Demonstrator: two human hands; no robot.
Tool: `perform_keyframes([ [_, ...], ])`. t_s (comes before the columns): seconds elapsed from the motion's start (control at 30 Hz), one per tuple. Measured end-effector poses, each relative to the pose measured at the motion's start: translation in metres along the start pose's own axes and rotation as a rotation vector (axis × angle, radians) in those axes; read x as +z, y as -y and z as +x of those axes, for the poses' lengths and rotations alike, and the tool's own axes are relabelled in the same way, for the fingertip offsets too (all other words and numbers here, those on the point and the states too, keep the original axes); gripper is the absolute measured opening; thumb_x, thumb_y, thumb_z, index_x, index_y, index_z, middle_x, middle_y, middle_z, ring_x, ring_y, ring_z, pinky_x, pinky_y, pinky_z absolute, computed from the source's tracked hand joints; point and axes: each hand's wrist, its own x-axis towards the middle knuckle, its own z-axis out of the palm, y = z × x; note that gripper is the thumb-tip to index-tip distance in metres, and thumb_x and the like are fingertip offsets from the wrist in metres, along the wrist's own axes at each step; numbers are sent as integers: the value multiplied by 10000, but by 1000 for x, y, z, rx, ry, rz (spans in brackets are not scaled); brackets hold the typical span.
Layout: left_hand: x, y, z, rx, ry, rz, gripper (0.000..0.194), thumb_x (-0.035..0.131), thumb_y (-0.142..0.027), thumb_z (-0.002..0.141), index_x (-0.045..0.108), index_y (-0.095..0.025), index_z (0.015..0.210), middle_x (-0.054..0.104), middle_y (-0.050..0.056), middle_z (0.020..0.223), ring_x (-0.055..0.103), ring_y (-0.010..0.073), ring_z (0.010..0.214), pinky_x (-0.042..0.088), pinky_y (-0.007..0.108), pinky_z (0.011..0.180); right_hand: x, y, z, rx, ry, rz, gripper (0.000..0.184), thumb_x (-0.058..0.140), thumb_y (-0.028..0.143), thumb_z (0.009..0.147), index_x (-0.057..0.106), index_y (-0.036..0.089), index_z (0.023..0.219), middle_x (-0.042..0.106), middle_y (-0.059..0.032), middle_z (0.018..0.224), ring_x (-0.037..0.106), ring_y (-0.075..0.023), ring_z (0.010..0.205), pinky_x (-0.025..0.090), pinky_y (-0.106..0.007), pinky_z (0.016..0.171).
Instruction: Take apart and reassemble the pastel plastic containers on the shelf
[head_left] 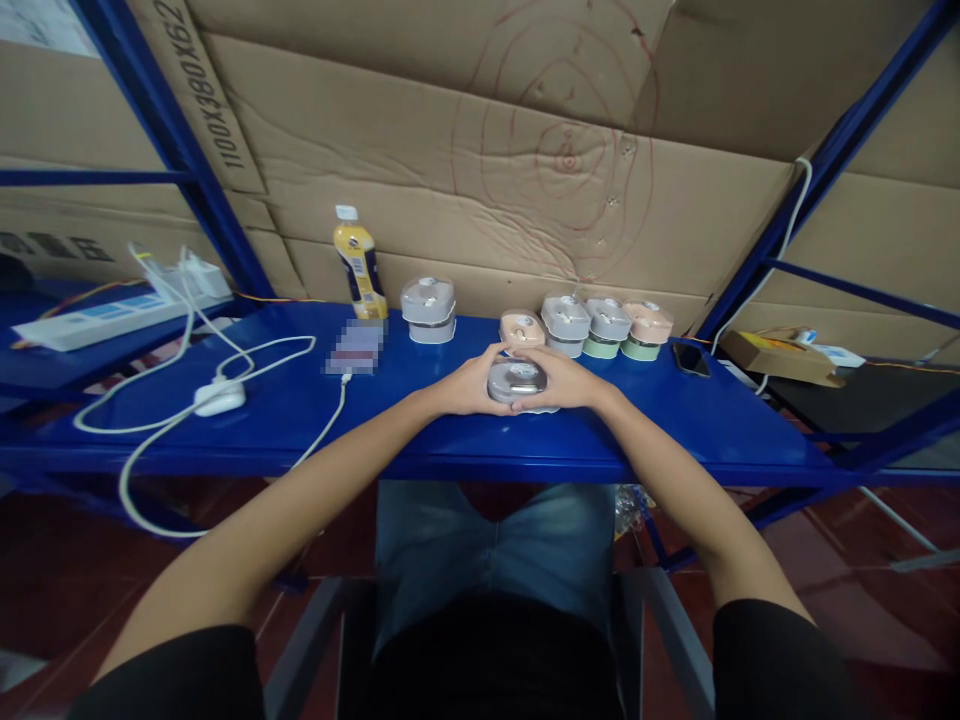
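Note:
My left hand (pixel 472 384) and my right hand (pixel 568 380) are wrapped around a small rounded grey container (pixel 517 370) near the front middle of the blue table (pixel 480 445). Fingers and thumbs meet around its sides, hiding much of its body. Just behind my hands is a peach-lidded container (pixel 517 325), partly covered by them. To its right stand a grey container (pixel 565 318), a grey-lidded one with a green base (pixel 601 346) and a peach-lidded one with a green base (pixel 649 322). Another grey container (pixel 429 308) stands apart, left of my hands.
A yellow drink bottle (pixel 361 265) stands at the back left, near a blurred-out device (pixel 354 347) on a cable. White cables and a charger (pixel 220 397) lie farther left. A phone (pixel 690 359) lies right; cardboard (pixel 375 140) backs the table.

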Motion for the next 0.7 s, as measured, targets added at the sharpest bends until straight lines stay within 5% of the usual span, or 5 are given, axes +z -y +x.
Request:
perform_keyframes([
  [0.2, -3, 6, -1, 37, -4, 35, 1233, 930, -663, 739, 332, -217, 1721, 636, 237, 1546, 635, 448, 1445, 513, 640, 1212, -11, -17, -8, 156, -95, 203, 813, 810, 730, 854, 685, 210, 1466, 749, -138, 1449, 715, -368, 1314, 548, -586, 1189],
  [0.37, -4, -4, -4, 63, 75, 141, 632, 747, -630, 952, 722, -285, 1482, 646, 153, 1456, 626, 388, 1424, 475, 622, 1266, -33, -44, -13, 330, -290, 216, 781, 757, 779, 877, 694, 232, 1431, 780, -126, 1308, 729, -368, 1213, 574, -620, 1128],
  [0.43, -4, -9, -4, 69, 80, 145, 537, 721, -635, 969, 800, -294, 1376, 639, 144, 1429, 623, 381, 1416, 471, 622, 1273, -37, -51, -13, 345, -351, 231, 796, 732, 798, 886, 686, 229, 1441, 774, -132, 1291, 737, -364, 1196, 583, -614, 1120],
  [0.7, -30, 9, 1, -42, -145, 197, 537, 654, -681, 975, 828, -226, 1200, 644, 148, 1342, 652, 372, 1307, 516, 629, 1214, -35, -53, -13, 349, -323, 191, 746, 762, 803, 867, 712, 282, 1399, 781, -106, 1330, 726, -384, 1248, 580, -651, 1135],
])
